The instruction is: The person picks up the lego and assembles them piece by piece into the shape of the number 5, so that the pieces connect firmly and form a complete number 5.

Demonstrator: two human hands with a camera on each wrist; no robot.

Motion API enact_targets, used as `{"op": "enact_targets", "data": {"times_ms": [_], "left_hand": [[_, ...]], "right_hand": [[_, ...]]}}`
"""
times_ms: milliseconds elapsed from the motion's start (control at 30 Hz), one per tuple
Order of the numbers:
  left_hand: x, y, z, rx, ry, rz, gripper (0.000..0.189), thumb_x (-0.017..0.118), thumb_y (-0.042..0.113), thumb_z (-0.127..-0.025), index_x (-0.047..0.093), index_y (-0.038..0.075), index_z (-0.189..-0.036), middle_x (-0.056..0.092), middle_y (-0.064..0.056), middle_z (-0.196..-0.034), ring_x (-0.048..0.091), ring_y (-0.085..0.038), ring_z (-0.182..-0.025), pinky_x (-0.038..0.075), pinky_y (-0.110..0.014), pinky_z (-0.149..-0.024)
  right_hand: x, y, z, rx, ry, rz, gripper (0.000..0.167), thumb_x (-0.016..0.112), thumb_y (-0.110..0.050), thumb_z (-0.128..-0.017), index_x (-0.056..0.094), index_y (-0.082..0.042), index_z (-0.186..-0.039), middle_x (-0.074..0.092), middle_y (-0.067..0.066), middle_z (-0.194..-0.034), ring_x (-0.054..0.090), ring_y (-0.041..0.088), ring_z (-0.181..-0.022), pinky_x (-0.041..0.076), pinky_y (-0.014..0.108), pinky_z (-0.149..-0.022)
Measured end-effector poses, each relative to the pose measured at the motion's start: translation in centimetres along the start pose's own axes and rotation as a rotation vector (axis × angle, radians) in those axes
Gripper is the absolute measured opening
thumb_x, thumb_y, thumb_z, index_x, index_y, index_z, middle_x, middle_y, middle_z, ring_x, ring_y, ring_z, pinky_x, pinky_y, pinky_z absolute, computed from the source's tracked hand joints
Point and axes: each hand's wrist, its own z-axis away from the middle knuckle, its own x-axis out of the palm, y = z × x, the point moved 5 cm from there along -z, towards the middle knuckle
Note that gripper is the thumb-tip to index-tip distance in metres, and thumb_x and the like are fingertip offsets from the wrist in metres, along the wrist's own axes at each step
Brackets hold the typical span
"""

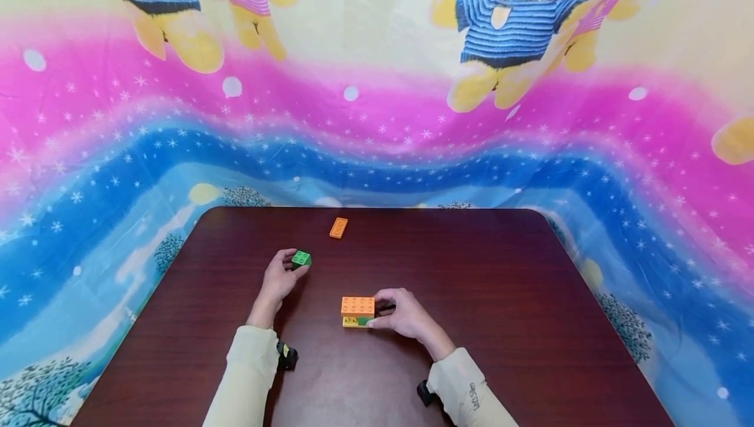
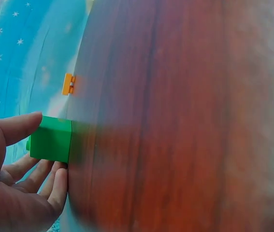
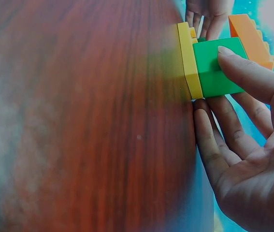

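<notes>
My left hand (image 1: 279,278) pinches a small square green toy brick (image 1: 302,258), studs up, low over the left part of the table. In the left wrist view the thumb lies at one edge of this green brick (image 2: 52,139), with the fingers beneath. Closer to me, my right hand (image 1: 406,314) holds the right end of a small stack of toy bricks. Its yellow base plate (image 3: 187,63) carries a green brick (image 3: 219,67) at the right end, and an orange brick (image 1: 357,305) tops it. An open gap shows beneath the orange brick's left side. My right thumb presses the stack's green brick.
Toward the table's far edge lies a flat orange toy plate (image 1: 338,228). The dark red-brown table (image 1: 501,296) has a patterned cloth (image 1: 383,139) hanging behind and around it. Dark camera mounts (image 1: 287,356) sit at both wrists.
</notes>
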Motion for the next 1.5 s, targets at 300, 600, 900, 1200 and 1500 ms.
{"op": "enact_targets", "data": {"times_ms": [300, 600, 900, 1200, 1500], "left_hand": [[0.2, 0.0, -0.1, -0.005, 0.002, -0.042, 0.051, 0.064, 0.013, -0.103, 0.045, 0.005, -0.150, 0.048, -0.024, -0.149, 0.049, -0.041, -0.132, 0.046, -0.054, -0.105], [0.0, -0.1, 0.1, 0.008, -0.003, -0.038, 0.048, 0.061, 0.013, -0.105, 0.048, 0.006, -0.150, 0.049, -0.024, -0.147, 0.049, -0.039, -0.131, 0.045, -0.050, -0.103], [-0.2, 0.1, 0.6, 0.046, -0.023, -0.049, 0.049, 0.062, 0.017, -0.105, 0.049, 0.010, -0.151, 0.053, -0.020, -0.143, 0.052, -0.036, -0.126, 0.046, -0.044, -0.095], [-0.2, 0.7, 1.0, 0.101, -0.035, -0.066, 0.049, 0.064, 0.020, -0.104, 0.051, 0.010, -0.150, 0.057, -0.019, -0.139, 0.056, -0.035, -0.126, 0.049, -0.042, -0.093], [0.5, 1.7, 1.5, 0.153, -0.055, -0.075, 0.048, 0.066, 0.022, -0.103, 0.054, 0.012, -0.148, 0.061, -0.018, -0.134, 0.059, -0.033, -0.120, 0.051, -0.039, -0.091]], "right_hand": [[0.1, 0.0, 0.0, -0.005, 0.000, 0.000, 0.033, 0.090, -0.012, -0.080, 0.076, -0.016, -0.110, 0.072, 0.002, -0.111, 0.069, 0.018, -0.102, 0.061, 0.036, -0.090], [0.1, 0.0, 0.1, -0.007, -0.002, 0.000, 0.033, 0.090, -0.013, -0.081, 0.075, -0.016, -0.110, 0.072, 0.003, -0.112, 0.069, 0.018, -0.102, 0.061, 0.037, -0.091], [0.1, 0.0, 0.1, -0.002, 0.000, -0.007, 0.032, 0.090, -0.012, -0.080, 0.075, -0.014, -0.109, 0.073, 0.003, -0.110, 0.069, 0.018, -0.101, 0.060, 0.036, -0.090], [0.0, 0.0, 0.2, -0.018, 0.009, -0.001, 0.031, 0.090, -0.011, -0.080, 0.076, -0.014, -0.107, 0.073, 0.003, -0.109, 0.069, 0.019, -0.102, 0.061, 0.035, -0.090], [0.0, 0.0, 0.0, -0.023, 0.009, 0.000, 0.032, 0.090, -0.012, -0.080, 0.076, -0.017, -0.108, 0.074, 0.000, -0.109, 0.068, 0.017, -0.104, 0.061, 0.033, -0.090]]}}
